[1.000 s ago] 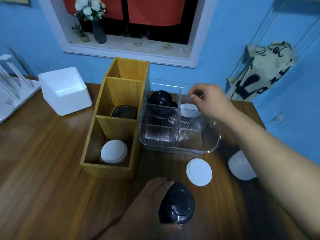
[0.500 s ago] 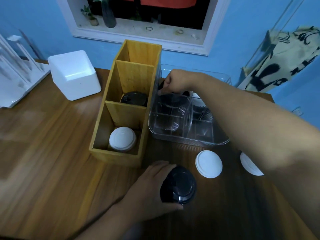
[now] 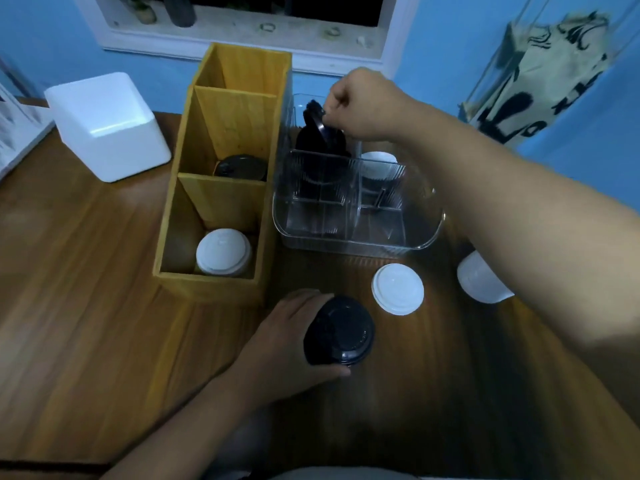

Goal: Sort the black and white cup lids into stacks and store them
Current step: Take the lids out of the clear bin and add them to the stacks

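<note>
Your black lid (image 3: 314, 121) is a glossy dark disc tipped on edge, just under your right hand (image 3: 360, 102) and above the other black lids (image 3: 334, 145) in the clear organizer's (image 3: 356, 239) far-left compartment. That hand is curled into a fist, fingertips pinching the lid's rim. Your left hand (image 3: 287, 341) wraps around the stack of black lids (image 3: 339, 330) on the table. Half a second ago the right hand was down at the compartment; now it has risen with the lid.

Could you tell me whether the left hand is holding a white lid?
No, the left hand grips the black lids, while the nearest loose white lid lies apart from it, untouched.
</note>
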The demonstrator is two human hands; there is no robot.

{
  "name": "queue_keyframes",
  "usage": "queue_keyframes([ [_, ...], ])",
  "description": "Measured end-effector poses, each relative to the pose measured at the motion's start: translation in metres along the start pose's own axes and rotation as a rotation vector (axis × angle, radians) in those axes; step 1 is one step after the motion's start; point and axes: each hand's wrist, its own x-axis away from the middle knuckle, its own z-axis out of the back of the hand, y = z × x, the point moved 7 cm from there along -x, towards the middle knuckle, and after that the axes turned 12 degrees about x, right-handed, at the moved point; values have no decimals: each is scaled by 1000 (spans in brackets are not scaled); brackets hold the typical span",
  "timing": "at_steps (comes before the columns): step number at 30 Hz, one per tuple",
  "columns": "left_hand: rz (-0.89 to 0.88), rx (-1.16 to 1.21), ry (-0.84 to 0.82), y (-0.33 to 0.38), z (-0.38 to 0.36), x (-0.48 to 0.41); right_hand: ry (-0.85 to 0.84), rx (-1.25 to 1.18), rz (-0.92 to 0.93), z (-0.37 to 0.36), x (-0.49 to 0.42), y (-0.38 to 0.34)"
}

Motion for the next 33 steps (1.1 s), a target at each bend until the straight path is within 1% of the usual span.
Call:
queue_keyframes([
  [2, -4, 2, 6, 0, 0, 0, 97, -31, 23, 21, 18, 2],
  [4, -17, -6, 10, 1, 0, -1, 189, -116, 22, 40, 47, 7],
  [6, -28, -14, 24, 2, 1, -1, 230, -301, -9, 48, 86, 14],
  [8, -35, -12, 31, 3, 1, -1, 230, -521, -60, 42, 132, 26],
  [10, -47, 0, 40, 4, 1, -1, 194, -650, -142, 24, 178, 41],
  [15, -72, -8, 55, 3, 0, -1, -24, -1021, -354, -61, 275, 69],
  [17, -81, -25, 55, 4, -1, -1, -96, -1084, -436, -93, 302, 82],
  [19, -83, -30, 56, 5, -1, -2, -128, -1055, -490, -110, 319, 88],
  [21, -74, -32, 55, 4, -1, -2, -115, -986, -526, -117, 329, 91],
  [22, -74, -34, 56, 5, -1, -3, -98, -891, -521, -117, 332, 93],
  [25, -86, -46, 62, 7, -1, -2, -40, -465, -433, -120, 336, 101],
  [27, -87, -44, 66, 7, -2, -2, 13, -323, -408, -122, 341, 104],
  [30, -83, -45, 70, 6, -2, -1, 83, -332, -314, -115, 350, 99],
  [31, -85, -39, 72, 6, -2, -1, 62, -361, -250, -113, 352, 95],
  [33, -87, -27, 77, 5, -2, -1, -69, -417, -106, -112, 353, 83],
])
